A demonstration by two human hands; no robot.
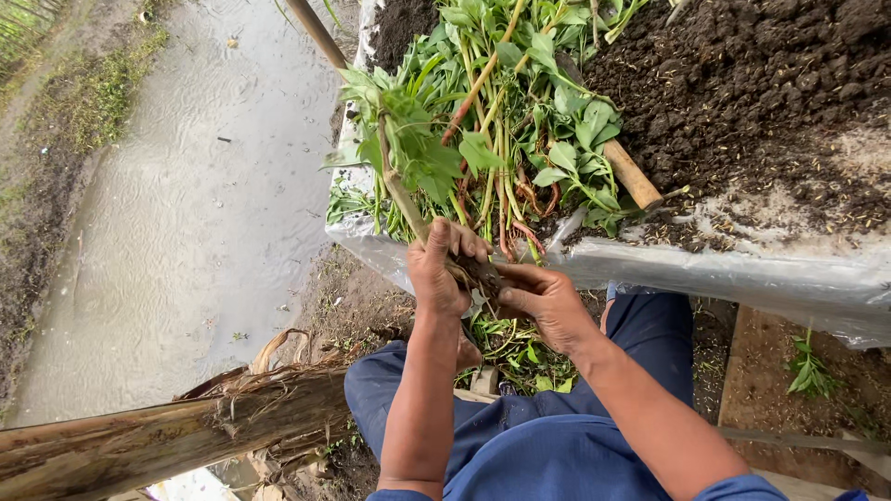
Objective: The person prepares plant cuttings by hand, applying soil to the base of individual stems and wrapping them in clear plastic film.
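Left hand (444, 269) closed around a leafy plant stem (401, 190) just above its muddy roots (478, 272). Right hand (543, 301) pinches the roots, fingers curled. Both at the edge of the plastic-lined soil bed (742, 269), beside the plant pile (520, 121).

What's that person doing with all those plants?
A person in blue clothes is seated beside a raised bed of dark soil edged with plastic sheet. The left hand grips a leafy plant by its lower stem, while the right hand pinches the muddy roots. More uprooted green plants lie piled on the bed, next to a wooden handle. Muddy water runs alongside.
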